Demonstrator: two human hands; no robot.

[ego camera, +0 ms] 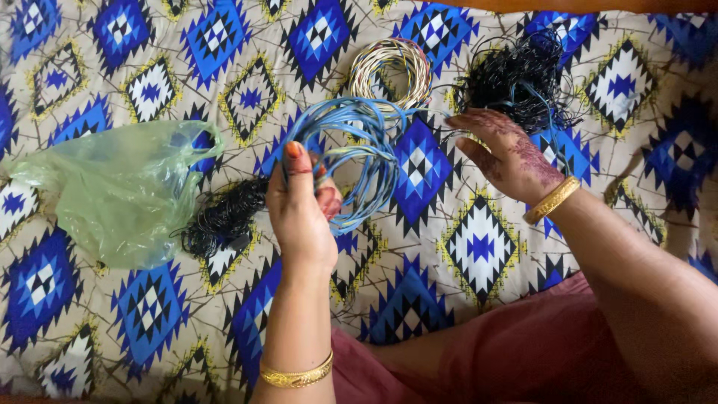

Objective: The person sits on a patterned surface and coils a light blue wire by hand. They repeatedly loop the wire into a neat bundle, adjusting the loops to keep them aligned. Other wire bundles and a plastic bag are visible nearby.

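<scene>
My left hand (303, 206) grips a coil of blue wire (359, 142) and holds it up over the patterned cloth. My right hand (508, 153), with dark patterning on its back and a gold bangle at the wrist, is to the right of the coil. Its fingers are spread and pinch a thin blue strand that runs from the coil. A smaller coil of white and yellow wire (390, 69) lies just beyond the blue one. A tangle of black wire (516, 78) lies behind my right hand.
A crumpled green plastic bag (112, 194) lies at the left. A second black wire bundle (221, 221) sits beside it, close to my left hand. The blue, white and beige patterned cloth (479, 247) covers the whole surface. My reddish clothing (464, 359) fills the bottom.
</scene>
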